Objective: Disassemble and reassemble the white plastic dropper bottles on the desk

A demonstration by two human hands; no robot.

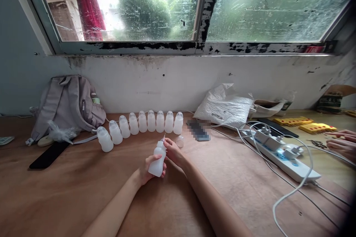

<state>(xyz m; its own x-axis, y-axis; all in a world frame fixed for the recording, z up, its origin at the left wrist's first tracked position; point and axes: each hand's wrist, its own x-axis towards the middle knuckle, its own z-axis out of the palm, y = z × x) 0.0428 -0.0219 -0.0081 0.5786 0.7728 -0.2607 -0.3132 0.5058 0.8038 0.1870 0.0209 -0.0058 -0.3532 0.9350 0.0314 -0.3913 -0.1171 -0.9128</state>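
Observation:
A frosted white baby bottle (157, 161) is tilted slightly to the right above the tabletop, with my left hand (146, 168) wrapped round its body. At its top, the fingers of my right hand (174, 152) are closed on the clear, pointed nipple (163, 138). Just beyond my right hand, a small clear cap (180, 141) rests on the table. Behind both hands several similar baby bottles (142, 122) stand upright in a curved row, each under a clear cap.
A grey backpack (66, 103) and a black phone-like slab (50, 154) lie left. Beyond the row's right end are a partly blurred phone (201, 133) and silvery bag (224, 105). Cables trail from a power strip (283, 157). Another person's hand (342, 142) is near yellow trays (317, 128).

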